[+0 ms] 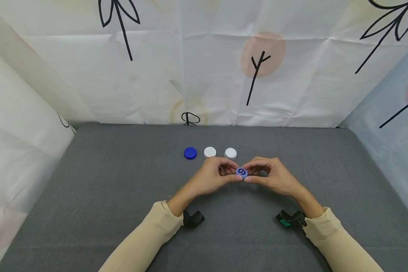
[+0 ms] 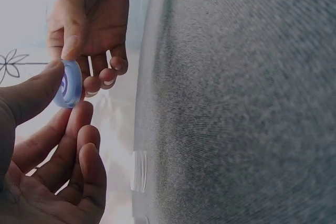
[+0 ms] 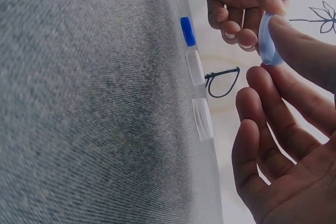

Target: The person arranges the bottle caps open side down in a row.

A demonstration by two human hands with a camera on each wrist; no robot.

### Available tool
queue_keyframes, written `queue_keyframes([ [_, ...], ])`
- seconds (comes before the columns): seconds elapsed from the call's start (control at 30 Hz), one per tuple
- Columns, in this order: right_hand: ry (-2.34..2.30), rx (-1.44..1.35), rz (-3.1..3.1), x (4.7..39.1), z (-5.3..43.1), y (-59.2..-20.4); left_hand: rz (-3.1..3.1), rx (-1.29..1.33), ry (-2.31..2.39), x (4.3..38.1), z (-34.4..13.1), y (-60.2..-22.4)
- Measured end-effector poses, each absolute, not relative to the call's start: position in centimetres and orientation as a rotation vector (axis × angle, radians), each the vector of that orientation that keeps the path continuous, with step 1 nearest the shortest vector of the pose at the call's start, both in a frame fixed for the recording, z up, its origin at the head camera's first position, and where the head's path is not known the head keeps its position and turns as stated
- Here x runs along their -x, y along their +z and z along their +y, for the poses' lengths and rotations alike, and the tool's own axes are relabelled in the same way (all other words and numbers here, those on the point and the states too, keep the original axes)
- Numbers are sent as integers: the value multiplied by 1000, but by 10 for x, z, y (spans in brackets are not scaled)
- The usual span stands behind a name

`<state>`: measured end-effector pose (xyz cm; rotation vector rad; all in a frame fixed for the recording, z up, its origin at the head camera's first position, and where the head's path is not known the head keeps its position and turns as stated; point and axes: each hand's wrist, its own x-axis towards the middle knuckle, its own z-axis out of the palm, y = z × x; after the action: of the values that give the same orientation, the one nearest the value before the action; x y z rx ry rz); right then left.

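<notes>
Between both hands is a light blue round bottle cap (image 1: 241,172) with a dark curved mark on its face. My left hand (image 1: 210,176) pinches its left side with thumb and fingers, while my right hand (image 1: 276,176) pinches the right side. They hold it above the grey table. Seen from the left wrist, the cap (image 2: 75,85) stands nearly edge-on between the thumbs and fingertips. The right wrist view shows the cap (image 3: 268,40) from the other side, its pale rim visible.
Behind the hands, a dark blue cap (image 1: 190,153), a white cap (image 1: 209,152) and another white cap (image 1: 230,153) lie in a row on the grey cloth-covered table (image 1: 122,181). A patterned white curtain (image 1: 190,68) rises along the table's back edge.
</notes>
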<state>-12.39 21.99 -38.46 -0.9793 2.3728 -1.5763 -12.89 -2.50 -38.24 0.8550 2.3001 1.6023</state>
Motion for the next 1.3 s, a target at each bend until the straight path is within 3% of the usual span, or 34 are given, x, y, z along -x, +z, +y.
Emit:
queue_keyframes([
  [0.3, -1493, 974, 2471, 128, 220, -383, 2441, -935, 1479, 134, -21, -380],
  [0.7, -1361, 892, 2632, 153, 230, -367, 2607, -950, 1232, 168, -3, -361],
  [1.3, -1264, 656, 2785, 170, 242, -393, 2871, -790, 722, 194, 37, -379],
])
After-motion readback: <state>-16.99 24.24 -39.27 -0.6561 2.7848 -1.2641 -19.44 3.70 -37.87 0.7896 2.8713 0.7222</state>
